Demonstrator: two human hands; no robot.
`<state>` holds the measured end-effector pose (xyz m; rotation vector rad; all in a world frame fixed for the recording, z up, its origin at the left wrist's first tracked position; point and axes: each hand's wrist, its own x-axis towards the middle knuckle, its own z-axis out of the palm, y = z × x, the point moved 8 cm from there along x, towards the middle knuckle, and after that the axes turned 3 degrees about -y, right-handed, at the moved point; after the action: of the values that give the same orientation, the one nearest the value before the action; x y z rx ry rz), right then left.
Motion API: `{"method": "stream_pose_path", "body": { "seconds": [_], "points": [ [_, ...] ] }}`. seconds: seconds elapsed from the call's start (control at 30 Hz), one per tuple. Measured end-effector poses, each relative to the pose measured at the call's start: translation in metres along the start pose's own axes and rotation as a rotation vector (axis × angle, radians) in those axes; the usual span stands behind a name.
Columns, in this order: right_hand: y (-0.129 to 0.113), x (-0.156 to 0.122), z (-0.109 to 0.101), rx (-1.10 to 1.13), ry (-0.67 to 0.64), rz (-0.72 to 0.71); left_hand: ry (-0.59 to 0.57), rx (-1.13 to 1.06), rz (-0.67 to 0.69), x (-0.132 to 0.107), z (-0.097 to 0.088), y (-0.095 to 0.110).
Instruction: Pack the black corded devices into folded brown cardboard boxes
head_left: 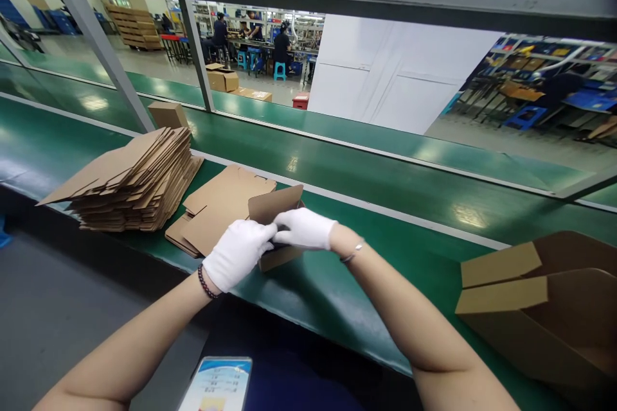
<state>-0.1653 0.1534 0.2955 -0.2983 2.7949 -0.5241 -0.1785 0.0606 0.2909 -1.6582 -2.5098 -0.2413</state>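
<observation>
A small brown cardboard box (281, 259) stands partly folded near the belt's front edge, one flap (274, 203) raised at its back. My left hand (240, 254), in a white glove, has its fingers closed at the box's left side. From the right, my right hand (307, 229), also gloved, reaches over the box with its fingers bent down at its opening. The fingertips of both hands meet there and hide the inside of the box. Flat cardboard blanks (219, 205) lie just left of the box, close to my left hand.
A tall stack of flat cardboard blanks (139, 180) sits farther left on the green belt (376, 282). Behind it is a small carton (168, 115). Open boxes (506, 295) stand at the right. A metal post (195, 51) rises behind the belt; people sit working beyond.
</observation>
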Motion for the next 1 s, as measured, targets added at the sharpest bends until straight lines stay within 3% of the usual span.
{"method": "stream_pose_path", "body": {
  "seconds": [0.07, 0.13, 0.27, 0.33, 0.4, 0.5, 0.6, 0.73, 0.87, 0.93, 1.0],
  "points": [
    [0.006, -0.022, -0.013, 0.026, 0.023, -0.167, -0.075, 0.042, 0.02, 0.003, -0.002, -0.001],
    [0.015, -0.037, -0.021, -0.038, 0.066, -0.244, -0.135, 0.057, 0.009, 0.005, -0.003, -0.001],
    [0.017, -0.027, -0.019, -0.335, 0.112, -0.122, -0.217, 0.133, -0.004, 0.011, -0.003, 0.004],
    [0.011, -0.014, -0.017, -0.431, 0.075, -0.031, -0.232, 0.167, -0.026, 0.013, -0.004, 0.003],
    [0.005, -0.006, -0.015, -0.401, -0.007, -0.01, -0.242, 0.147, -0.044, 0.015, -0.004, -0.001],
    [0.002, -0.009, -0.013, -0.184, -0.11, -0.12, -0.235, 0.083, -0.069, 0.018, -0.004, -0.01],
    [0.008, -0.015, -0.015, -0.142, -0.075, -0.189, -0.255, 0.074, -0.128, 0.024, 0.001, -0.018],
    [0.015, 0.004, -0.012, -0.372, 0.074, -0.012, -0.312, 0.094, -0.1, 0.036, 0.013, -0.013],
    [0.016, 0.037, 0.0, -0.405, 0.07, 0.198, -0.349, 0.071, -0.02, 0.04, 0.018, -0.01],
    [0.016, 0.051, 0.006, -0.388, 0.025, 0.214, -0.307, 0.029, -0.023, 0.034, 0.01, -0.015],
    [0.017, 0.06, 0.011, -0.372, -0.034, 0.202, -0.191, -0.047, -0.036, 0.022, -0.002, -0.021]
  ]
}}
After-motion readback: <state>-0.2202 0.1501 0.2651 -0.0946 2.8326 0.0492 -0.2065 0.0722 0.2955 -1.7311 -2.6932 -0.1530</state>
